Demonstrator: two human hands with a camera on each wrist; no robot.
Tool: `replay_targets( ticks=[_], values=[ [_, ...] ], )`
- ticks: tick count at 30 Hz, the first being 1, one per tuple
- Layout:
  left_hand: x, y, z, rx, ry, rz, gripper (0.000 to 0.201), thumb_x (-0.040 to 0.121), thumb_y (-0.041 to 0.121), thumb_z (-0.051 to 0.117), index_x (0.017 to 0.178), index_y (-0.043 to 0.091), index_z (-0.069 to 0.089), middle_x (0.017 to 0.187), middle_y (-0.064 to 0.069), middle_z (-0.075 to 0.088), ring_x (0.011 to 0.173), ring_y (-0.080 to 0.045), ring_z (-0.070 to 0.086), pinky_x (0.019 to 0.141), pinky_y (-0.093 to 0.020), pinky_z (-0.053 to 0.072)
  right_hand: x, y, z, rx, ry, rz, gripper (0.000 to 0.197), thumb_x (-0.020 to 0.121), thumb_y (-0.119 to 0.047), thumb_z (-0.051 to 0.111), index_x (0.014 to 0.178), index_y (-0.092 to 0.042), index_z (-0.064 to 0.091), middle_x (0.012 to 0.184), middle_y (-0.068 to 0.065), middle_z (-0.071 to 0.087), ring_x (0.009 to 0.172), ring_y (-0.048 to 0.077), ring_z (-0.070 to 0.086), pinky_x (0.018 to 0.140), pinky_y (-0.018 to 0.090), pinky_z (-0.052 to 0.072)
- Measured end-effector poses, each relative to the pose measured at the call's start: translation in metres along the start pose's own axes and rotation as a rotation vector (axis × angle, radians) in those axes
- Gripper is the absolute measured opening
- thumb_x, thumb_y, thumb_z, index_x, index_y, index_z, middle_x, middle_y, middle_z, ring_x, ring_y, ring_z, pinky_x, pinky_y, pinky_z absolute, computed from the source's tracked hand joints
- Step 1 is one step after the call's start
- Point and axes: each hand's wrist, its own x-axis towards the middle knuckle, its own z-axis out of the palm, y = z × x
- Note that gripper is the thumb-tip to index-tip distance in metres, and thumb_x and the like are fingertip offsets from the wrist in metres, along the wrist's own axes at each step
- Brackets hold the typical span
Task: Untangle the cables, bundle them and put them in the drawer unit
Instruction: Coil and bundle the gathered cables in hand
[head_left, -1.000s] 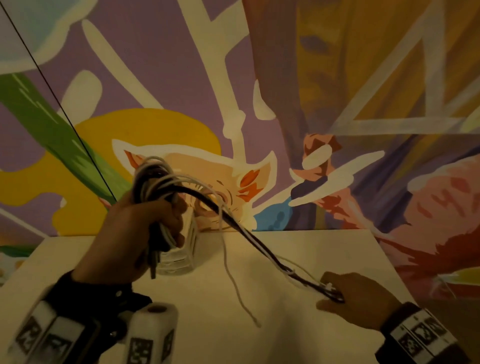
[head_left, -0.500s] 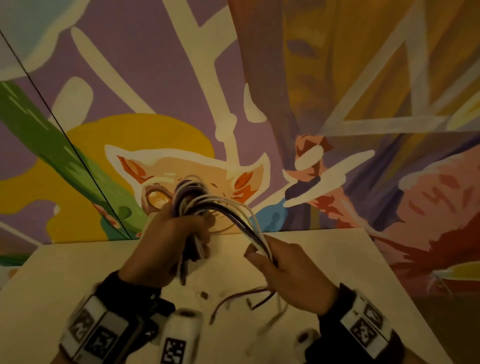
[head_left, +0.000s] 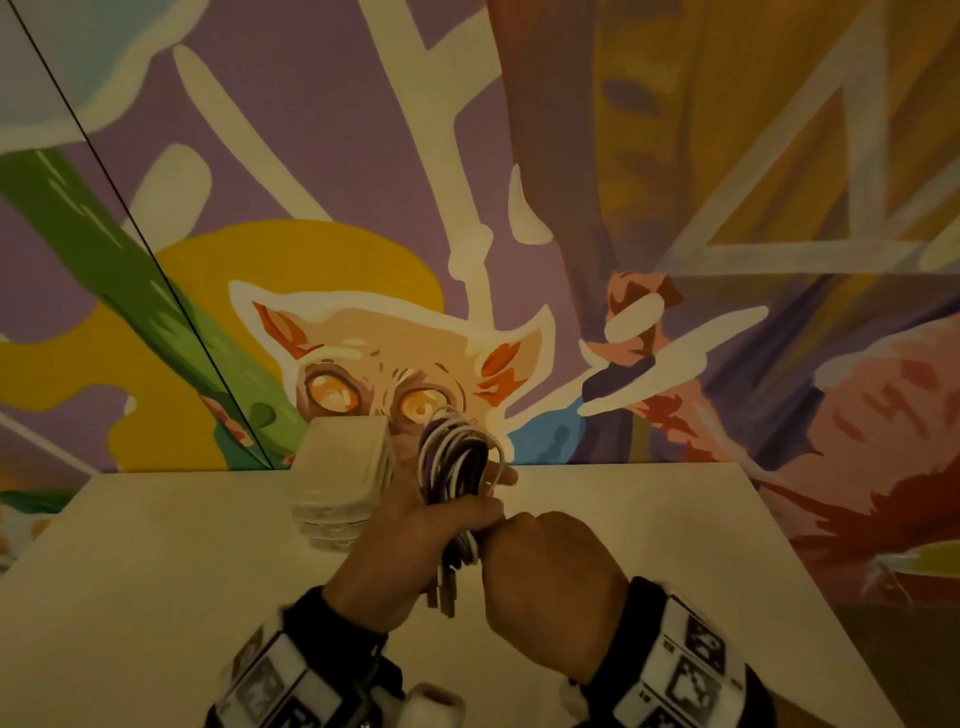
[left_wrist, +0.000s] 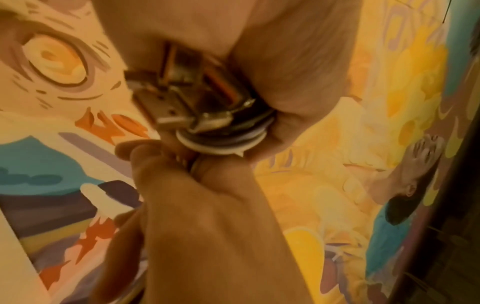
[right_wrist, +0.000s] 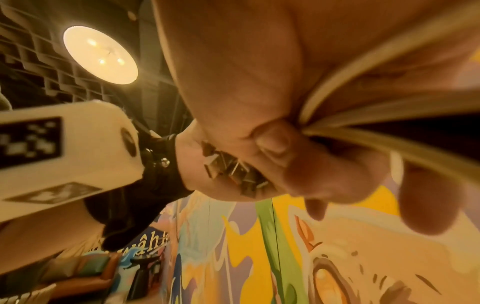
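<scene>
The loose cable tails are now gathered into the coiled cable bundle (head_left: 457, 467), gripped upright by the left hand (head_left: 400, 551). The right hand (head_left: 545, 587) has closed in, pinching the bundle's lower strands beside the drawer unit (head_left: 337, 483).

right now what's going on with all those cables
A person is bundling cables above a white table. The left hand grips a coil of white and purple cables, loops sticking up and the plug ends hanging below the fist. The right hand presses in against the lower part of the coil, fingers curled round the strands. A small translucent drawer unit stands on the table just behind; the bundle is not in it yet.
</scene>
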Motion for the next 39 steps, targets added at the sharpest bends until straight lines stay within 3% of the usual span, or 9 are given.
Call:
replay_targets(
  ticks=[4, 8, 13, 17, 22, 26, 29, 35, 39],
  values=[
    [0.004, -0.008, 0.006, -0.07, 0.091, -0.042, 0.065, 0.062, 0.02, 0.082, 0.121, 0.006, 0.059, 0.096, -0.022, 0.069, 0.092, -0.033, 0.069, 0.074, -0.038, 0.056, 0.004, 0.004, -0.009, -0.024, -0.116, 0.046, 0.008, 0.065, -0.01, 0.055, 0.064, -0.016, 0.05, 0.048, -0.007, 0.017, 0.037, 0.01, 0.014, 0.046, 0.019, 0.007],
    [0.007, 0.0, 0.007, -0.408, 0.084, -0.136, 0.026, 0.07, 0.004, 0.07, 0.095, 0.004, 0.062, 0.067, -0.013, 0.062, 0.063, -0.023, 0.065, 0.064, -0.037, 0.056, 0.001, 0.009, -0.003, -0.005, -0.164, 0.089, 0.025, 0.089, -0.015, 0.046, 0.112, -0.008, 0.054, 0.071, 0.007, 0.06, 0.05, 0.021, 0.042, 0.044, 0.022, 0.017],
    [0.019, 0.018, -0.025, -0.746, 0.09, -0.126, 0.012, 0.079, 0.011, 0.065, 0.083, 0.011, 0.053, 0.068, -0.002, 0.051, 0.06, -0.015, 0.054, 0.062, -0.028, 0.056, -0.014, 0.021, -0.001, -0.081, -0.034, 0.107, 0.012, 0.09, -0.035, 0.049, 0.091, -0.023, 0.05, 0.048, -0.007, 0.053, 0.032, 0.012, 0.04, 0.034, 0.024, 0.028],
    [0.025, 0.024, -0.039, -0.637, 0.286, -0.047, 0.01, 0.088, 0.013, 0.057, 0.079, 0.012, 0.055, 0.061, -0.001, 0.052, 0.049, -0.013, 0.053, 0.054, -0.025, 0.051, -0.028, 0.029, -0.005, -0.275, -0.008, 0.043, 0.029, 0.068, -0.03, 0.075, 0.086, -0.022, 0.054, 0.042, -0.004, 0.05, 0.03, 0.014, 0.028, 0.045, 0.024, 0.018],
    [0.031, 0.006, -0.052, 0.053, 0.614, 0.265, 0.016, 0.086, 0.006, 0.062, 0.081, 0.019, 0.056, 0.069, -0.015, 0.048, 0.06, -0.027, 0.047, 0.056, -0.038, 0.042, -0.041, 0.038, -0.002, -0.383, -0.137, -0.121, 0.046, 0.05, -0.031, 0.084, 0.091, -0.019, 0.067, 0.039, -0.002, 0.051, 0.028, 0.015, 0.043, 0.041, 0.021, 0.034],
    [0.028, -0.019, -0.035, 0.471, 0.312, 0.295, 0.028, 0.081, 0.031, 0.069, 0.091, 0.017, 0.047, 0.071, 0.001, 0.051, 0.062, -0.016, 0.051, 0.066, -0.032, 0.041, -0.038, 0.032, -0.02, -0.359, -0.065, -0.436, 0.021, 0.075, -0.02, 0.054, 0.091, -0.021, 0.067, 0.044, -0.006, 0.054, 0.033, 0.016, 0.046, 0.049, 0.02, 0.046],
    [0.015, -0.039, -0.023, 0.572, 0.061, 0.164, 0.052, 0.077, 0.046, 0.065, 0.122, 0.026, 0.05, 0.104, 0.012, 0.064, 0.09, -0.009, 0.062, 0.083, -0.025, 0.044, -0.024, 0.038, -0.055, -0.321, -0.043, -0.469, 0.031, 0.087, -0.024, 0.033, 0.099, -0.023, 0.062, 0.054, -0.006, 0.06, 0.041, 0.014, 0.052, 0.052, 0.023, 0.045],
    [-0.014, -0.056, -0.01, -0.137, -0.368, -0.116, 0.037, 0.091, 0.042, 0.056, 0.103, 0.007, 0.06, 0.084, -0.005, 0.063, 0.064, -0.014, 0.06, 0.061, -0.027, 0.051, -0.006, 0.045, -0.073, -0.166, 0.184, -0.37, 0.022, 0.092, -0.027, 0.029, 0.096, -0.019, 0.05, 0.056, -0.004, 0.064, 0.041, 0.016, 0.055, 0.042, 0.027, 0.05],
    [-0.017, -0.033, 0.0, -0.204, -0.42, -0.069, 0.084, 0.066, 0.049, 0.082, 0.124, 0.001, 0.047, 0.088, -0.003, 0.059, 0.066, -0.013, 0.057, 0.063, -0.029, 0.048, 0.002, 0.043, -0.074, -0.092, 0.262, -0.318, 0.015, 0.083, -0.028, 0.037, 0.094, -0.02, 0.043, 0.053, -0.003, 0.06, 0.041, 0.015, 0.053, 0.04, 0.03, 0.05]
  ],
)
